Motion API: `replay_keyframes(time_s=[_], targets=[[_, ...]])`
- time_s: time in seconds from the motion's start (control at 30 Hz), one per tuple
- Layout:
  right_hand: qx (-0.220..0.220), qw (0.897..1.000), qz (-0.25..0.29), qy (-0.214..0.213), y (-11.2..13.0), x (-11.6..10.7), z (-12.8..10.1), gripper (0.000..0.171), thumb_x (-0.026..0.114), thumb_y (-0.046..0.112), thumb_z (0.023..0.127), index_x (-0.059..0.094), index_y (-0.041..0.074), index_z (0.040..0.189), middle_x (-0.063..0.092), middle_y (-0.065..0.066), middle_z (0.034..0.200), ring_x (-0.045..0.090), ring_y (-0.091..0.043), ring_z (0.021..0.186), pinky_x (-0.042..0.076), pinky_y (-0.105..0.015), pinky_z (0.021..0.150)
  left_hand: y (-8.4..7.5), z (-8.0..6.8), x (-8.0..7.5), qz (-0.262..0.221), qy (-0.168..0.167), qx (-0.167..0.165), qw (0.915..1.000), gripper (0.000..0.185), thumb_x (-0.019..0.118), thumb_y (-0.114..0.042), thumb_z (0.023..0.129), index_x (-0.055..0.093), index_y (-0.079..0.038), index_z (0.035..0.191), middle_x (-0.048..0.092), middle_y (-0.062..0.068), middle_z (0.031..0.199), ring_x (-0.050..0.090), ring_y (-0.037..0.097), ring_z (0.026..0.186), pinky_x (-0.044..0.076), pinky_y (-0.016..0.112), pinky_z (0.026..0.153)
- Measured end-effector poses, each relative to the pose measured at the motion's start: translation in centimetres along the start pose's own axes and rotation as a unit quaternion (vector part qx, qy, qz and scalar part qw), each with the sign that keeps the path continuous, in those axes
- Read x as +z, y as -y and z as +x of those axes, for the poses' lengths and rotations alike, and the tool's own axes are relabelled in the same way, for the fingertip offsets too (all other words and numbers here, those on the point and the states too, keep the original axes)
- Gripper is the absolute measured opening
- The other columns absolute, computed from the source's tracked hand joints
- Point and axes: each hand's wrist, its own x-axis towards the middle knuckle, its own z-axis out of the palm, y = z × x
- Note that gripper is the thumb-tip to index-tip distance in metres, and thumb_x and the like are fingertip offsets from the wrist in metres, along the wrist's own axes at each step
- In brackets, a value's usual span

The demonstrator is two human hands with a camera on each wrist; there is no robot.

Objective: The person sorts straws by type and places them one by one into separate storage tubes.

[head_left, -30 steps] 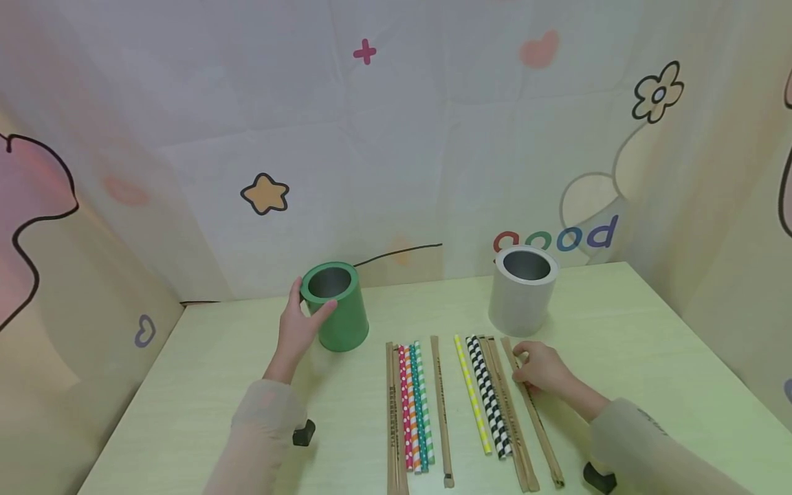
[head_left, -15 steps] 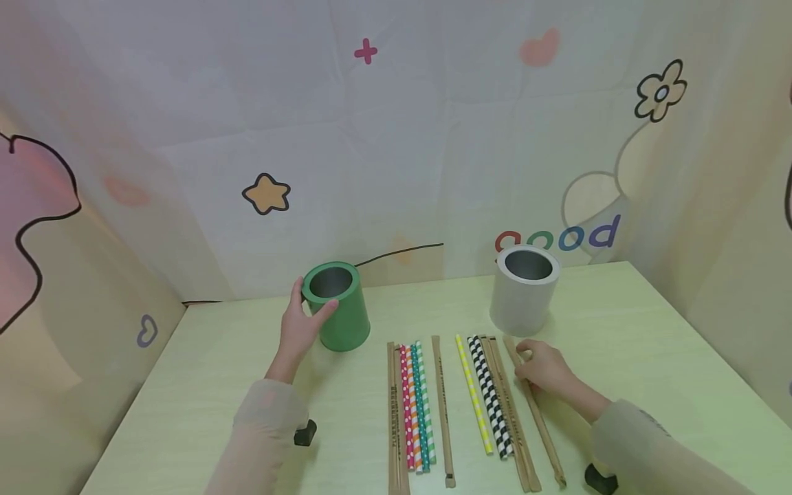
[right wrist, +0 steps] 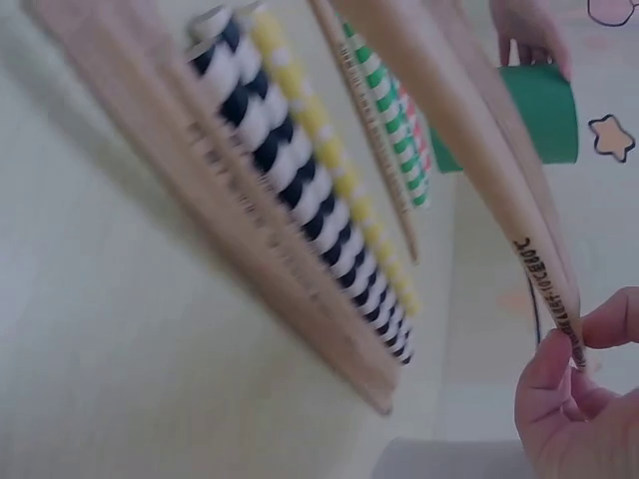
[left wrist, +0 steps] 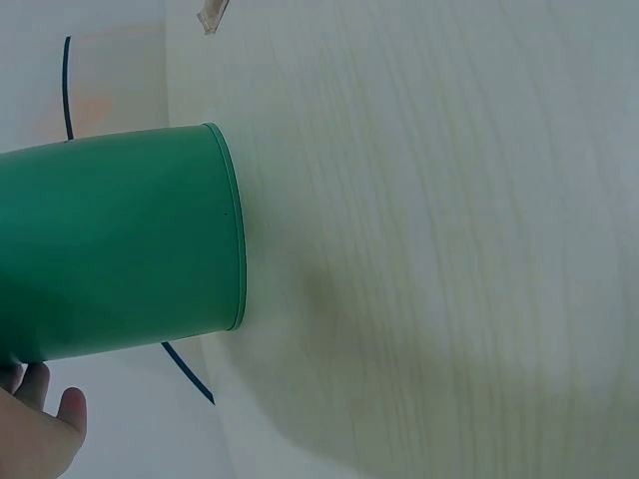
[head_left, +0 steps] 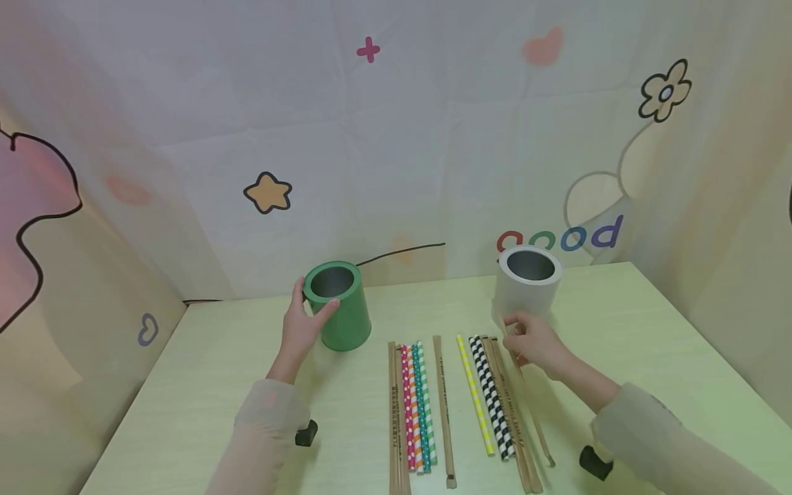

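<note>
My left hand [head_left: 300, 335] grips the green cylindrical container [head_left: 346, 322] near its rim, thumb on the front and fingers at the left side. That container stands on the table, its mouth upward. With thumb and fingertips my right hand [head_left: 540, 345] pinches one end of a brown paper-wrapped straw [head_left: 533, 416]. In the right wrist view the wrapped straw [right wrist: 499, 190] slants across above the others, printed letters near the pinched end. Just behind the right hand stands a white cylindrical container [head_left: 523, 295], its lower part partly hidden by that hand.
Between the hands lie black-and-white checked straws [head_left: 491, 395], a yellow straw [head_left: 475, 395], a single wrapped straw [head_left: 443, 412], several coloured straws [head_left: 417, 409] and more wrapped straws [head_left: 396, 419]. A printed curtain [head_left: 396, 137] hangs behind the table [head_left: 204, 399].
My right hand has moved up toward the white container, raising the pinched wrapped straw off the table. My left hand keeps its hold on the green container.
</note>
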Motion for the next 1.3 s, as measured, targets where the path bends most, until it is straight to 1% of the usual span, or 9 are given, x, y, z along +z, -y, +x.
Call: replay_keyframes(time_s=[0.13, 0.3, 0.43, 0.57, 0.77, 0.9, 1.0, 1.17, 1.3], targets=[[-0.014, 0.999, 0.028, 0.015, 1.8, 0.0, 0.2, 0.036, 0.049, 0.001, 0.080, 0.043, -0.007, 0.114, 0.047, -0.004, 0.073, 0.051, -0.012, 0.060, 0.050, -0.027, 0.052, 0.1, 0.0, 0.1, -0.001, -0.002, -0.001, 1.0000, 0.091, 0.058, -0.053, 0.076, 0.005, -0.021, 0.143, 0.020, 0.010, 0.146, 0.016, 0.028, 0.135, 0.013, 0.054, 0.107], [-0.038, 0.996, 0.073, 0.032, 4.3, -0.3, 0.4, 0.042, 0.050, 0.002, 0.082, 0.036, -0.008, 0.121, 0.048, -0.003, 0.075, 0.055, -0.012, 0.062, 0.052, -0.028, 0.058, 0.2, 0.0, 0.3, -0.008, 0.000, -0.003, 1.0000, 0.091, 0.059, -0.053, 0.076, 0.005, -0.020, 0.143, 0.018, 0.009, 0.147, 0.014, 0.028, 0.136, 0.013, 0.054, 0.106], [-0.059, 0.991, 0.119, 0.016, 6.6, -0.4, 0.6, 0.041, 0.052, 0.000, 0.084, 0.035, -0.007, 0.120, 0.050, 0.001, 0.075, 0.056, -0.008, 0.063, 0.054, -0.029, 0.061, 0.2, 0.0, 0.3, -0.011, -0.003, -0.003, 0.9999, 0.091, 0.059, -0.052, 0.077, 0.005, -0.020, 0.143, 0.017, 0.009, 0.147, 0.013, 0.028, 0.136, 0.013, 0.054, 0.106], [-0.079, 0.983, 0.163, -0.016, 8.8, -0.3, 1.1, 0.035, 0.052, -0.001, 0.084, 0.037, -0.003, 0.116, 0.052, 0.004, 0.073, 0.058, -0.006, 0.065, 0.054, -0.029, 0.062, 0.2, 0.0, 0.4, -0.012, -0.005, -0.002, 0.9999, 0.091, 0.059, -0.053, 0.076, 0.006, -0.020, 0.143, 0.017, 0.009, 0.147, 0.013, 0.027, 0.136, 0.013, 0.055, 0.106], [-0.101, 0.967, 0.227, -0.055, 11.1, 0.1, 2.2, 0.026, 0.053, -0.001, 0.084, 0.043, 0.011, 0.105, 0.053, 0.002, 0.072, 0.060, -0.008, 0.065, 0.054, -0.026, 0.062, 0.2, 0.0, 0.4, -0.017, -0.008, -0.003, 0.9998, 0.090, 0.059, -0.053, 0.076, 0.005, -0.023, 0.143, 0.018, 0.008, 0.147, 0.013, 0.027, 0.136, 0.012, 0.055, 0.106], [-0.101, 0.953, 0.274, -0.078, 12.5, 0.5, 3.2, 0.024, 0.054, 0.000, 0.084, 0.043, 0.016, 0.098, 0.055, 0.001, 0.073, 0.060, -0.009, 0.065, 0.054, -0.024, 0.062, 0.2, 0.0, 0.4, -0.019, -0.012, 0.000, 0.9997, 0.090, 0.059, -0.052, 0.076, 0.006, -0.022, 0.143, 0.019, 0.008, 0.147, 0.014, 0.026, 0.136, 0.012, 0.054, 0.107], [-0.106, 0.940, 0.308, -0.099, 13.3, 1.1, 4.0, 0.024, 0.054, 0.000, 0.084, 0.043, 0.017, 0.097, 0.055, 0.000, 0.075, 0.059, -0.010, 0.066, 0.054, -0.024, 0.061, 0.2, 0.0, 0.4, -0.019, -0.014, 0.001, 0.9997, 0.090, 0.059, -0.052, 0.077, 0.007, -0.021, 0.143, 0.019, 0.008, 0.147, 0.014, 0.026, 0.136, 0.012, 0.054, 0.107], [-0.119, 0.916, 0.359, -0.133, 14.6, 2.5, 5.2, 0.027, 0.053, -0.003, 0.084, 0.041, 0.017, 0.097, 0.050, -0.001, 0.077, 0.058, -0.011, 0.069, 0.053, -0.023, 0.060, 0.3, 0.0, 0.4, -0.019, -0.014, 0.001, 0.9997, 0.089, 0.059, -0.051, 0.077, 0.006, -0.022, 0.143, 0.018, 0.008, 0.147, 0.014, 0.026, 0.136, 0.012, 0.054, 0.107], [-0.127, 0.904, 0.376, -0.156, 15.6, 3.7, 6.0, 0.028, 0.050, -0.006, 0.084, 0.040, 0.017, 0.096, 0.048, -0.002, 0.077, 0.058, -0.011, 0.068, 0.053, -0.021, 0.059, 0.3, 0.0, 0.4, -0.020, -0.013, 0.000, 0.9997, 0.089, 0.058, -0.052, 0.077, 0.006, -0.023, 0.142, 0.017, 0.007, 0.148, 0.013, 0.026, 0.136, 0.012, 0.054, 0.107]])
